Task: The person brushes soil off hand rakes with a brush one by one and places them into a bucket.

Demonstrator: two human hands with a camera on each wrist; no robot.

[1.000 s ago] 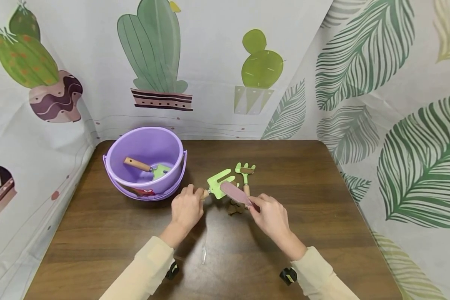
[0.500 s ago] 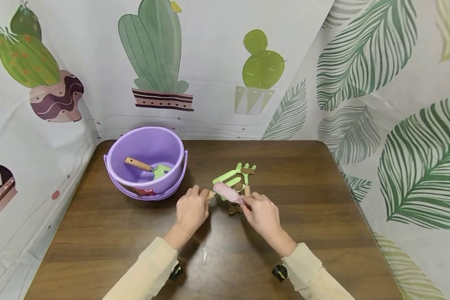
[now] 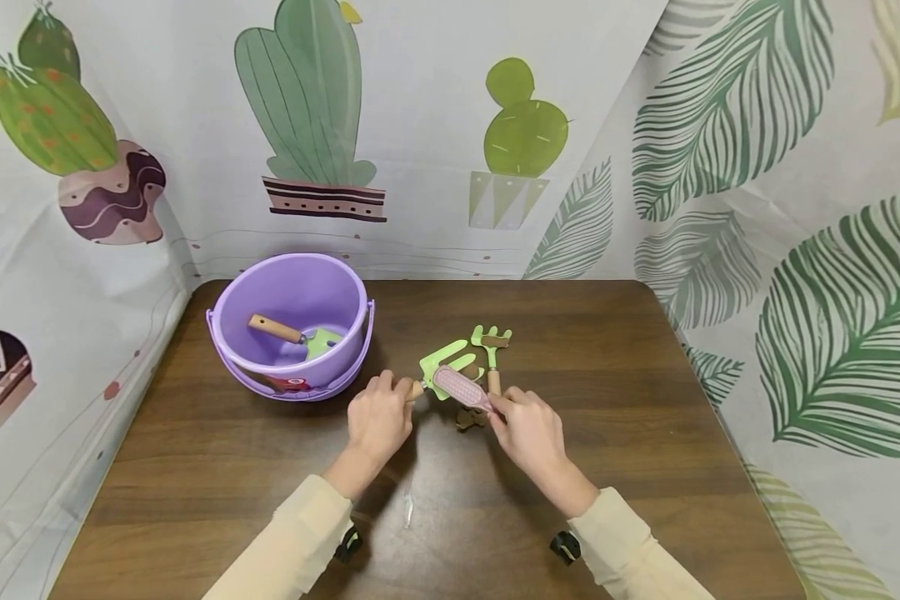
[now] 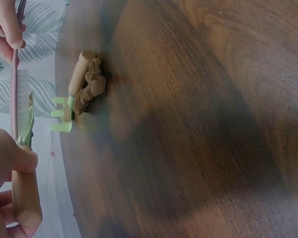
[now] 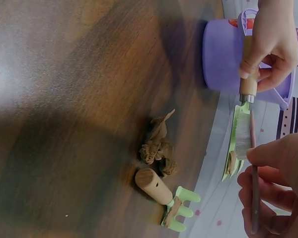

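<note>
In the head view my left hand (image 3: 378, 421) grips the wooden handle of a green garden fork (image 3: 437, 362), held up over the table. My right hand (image 3: 531, 433) holds a pink brush (image 3: 461, 390) by its handle. Its white bristles (image 5: 243, 134) face down against the fork's green head, as the right wrist view shows. A brown lump (image 5: 232, 162) clings to the fork tines. Below lies a small green hand rake (image 3: 492, 354) with a wooden handle and brown material across its tines. Brown clay-like clumps (image 4: 95, 82) lie beside that handle.
A purple bucket (image 3: 292, 287) with its handle folded down stands at the back left. Inside it leans a green trowel (image 3: 277, 329) with a wooden handle. A thin clear strip (image 3: 408, 508) lies on the brown table (image 3: 607, 358). Behind hangs a printed cloth (image 3: 427, 150).
The brush has swept left onto the fork's head and shifted slightly back right. The fork has moved a little right overall. Both hands keep their hold; the rake and bucket stay put.
</note>
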